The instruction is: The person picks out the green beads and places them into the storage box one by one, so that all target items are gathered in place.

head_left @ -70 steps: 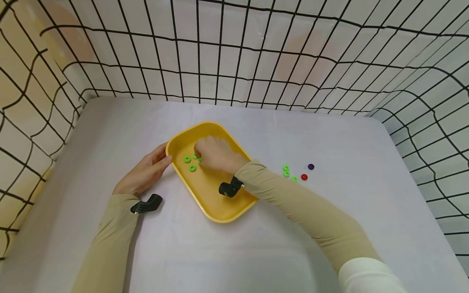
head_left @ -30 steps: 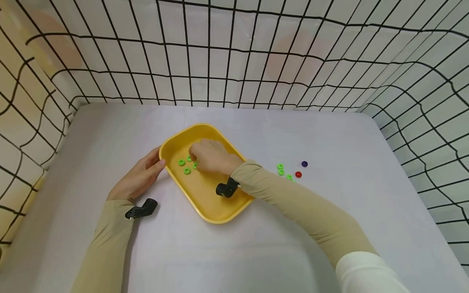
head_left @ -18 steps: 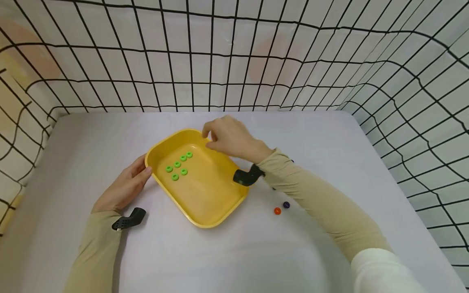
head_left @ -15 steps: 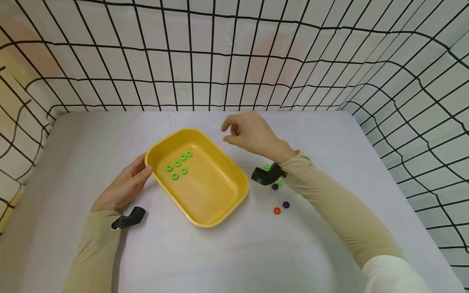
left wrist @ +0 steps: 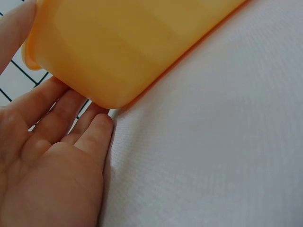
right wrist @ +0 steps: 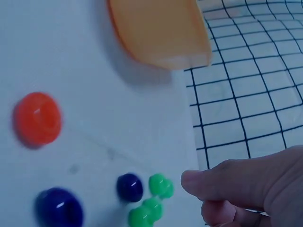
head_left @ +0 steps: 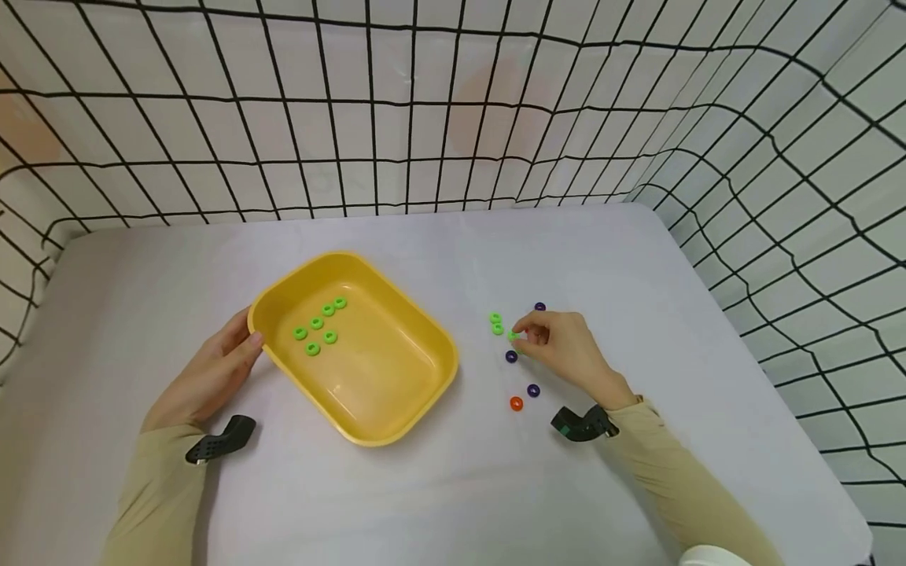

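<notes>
At the left, the left hand [head_left: 205,379] grips the corner of a yellow tray [head_left: 385,354], thumb at the rim and the other fingers along the outer wall. The left wrist view shows these fingers [left wrist: 61,111] against the outside of the tray [left wrist: 118,52]. Several green rings [head_left: 316,322] lie inside on its floor. Right of the tray, the right hand [head_left: 569,350] is over the table, its thumb and index finger apart around a green ring [head_left: 513,336]. In the right wrist view the fingertips are beside green rings [right wrist: 161,185], with no ring seen held.
Other green rings [head_left: 496,323] lie just left of the right fingertips. Dark purple rings [head_left: 511,357] and an orange-red ring [head_left: 517,403] are scattered nearby on the white table [head_left: 439,487]. A black wire grid [head_left: 410,102] stands behind and at both sides.
The right hand has left the tray and moved right and down to the loose rings. More green rings show in the tray. The left hand keeps its grip; the whole view has shifted.
</notes>
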Demonstrator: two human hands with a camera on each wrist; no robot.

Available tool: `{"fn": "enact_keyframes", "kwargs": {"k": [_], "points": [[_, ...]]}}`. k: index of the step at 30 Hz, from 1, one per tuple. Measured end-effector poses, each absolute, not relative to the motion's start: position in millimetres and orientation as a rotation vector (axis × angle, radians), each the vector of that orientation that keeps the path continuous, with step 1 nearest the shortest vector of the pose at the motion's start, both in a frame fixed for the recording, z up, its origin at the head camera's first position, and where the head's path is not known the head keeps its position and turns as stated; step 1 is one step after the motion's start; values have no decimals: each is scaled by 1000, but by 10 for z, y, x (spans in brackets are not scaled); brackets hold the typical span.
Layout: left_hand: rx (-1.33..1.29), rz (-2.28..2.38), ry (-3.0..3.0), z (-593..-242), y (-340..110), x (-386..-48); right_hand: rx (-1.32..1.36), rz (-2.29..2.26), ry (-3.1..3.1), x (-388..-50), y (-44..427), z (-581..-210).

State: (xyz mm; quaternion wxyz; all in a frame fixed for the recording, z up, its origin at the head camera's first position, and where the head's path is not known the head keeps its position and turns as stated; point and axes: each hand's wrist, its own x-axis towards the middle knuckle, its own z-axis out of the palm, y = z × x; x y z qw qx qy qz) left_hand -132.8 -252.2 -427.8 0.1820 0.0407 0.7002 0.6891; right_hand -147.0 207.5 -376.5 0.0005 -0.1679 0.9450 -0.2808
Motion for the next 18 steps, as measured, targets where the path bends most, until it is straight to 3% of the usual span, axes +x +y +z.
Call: {"fn": "enact_keyframes", "kwargs": {"k": [18], "points": [[69,1979,1947,-4276,-2515,-1322,-370,-913,2984,-1389,2260,-4072]]}}
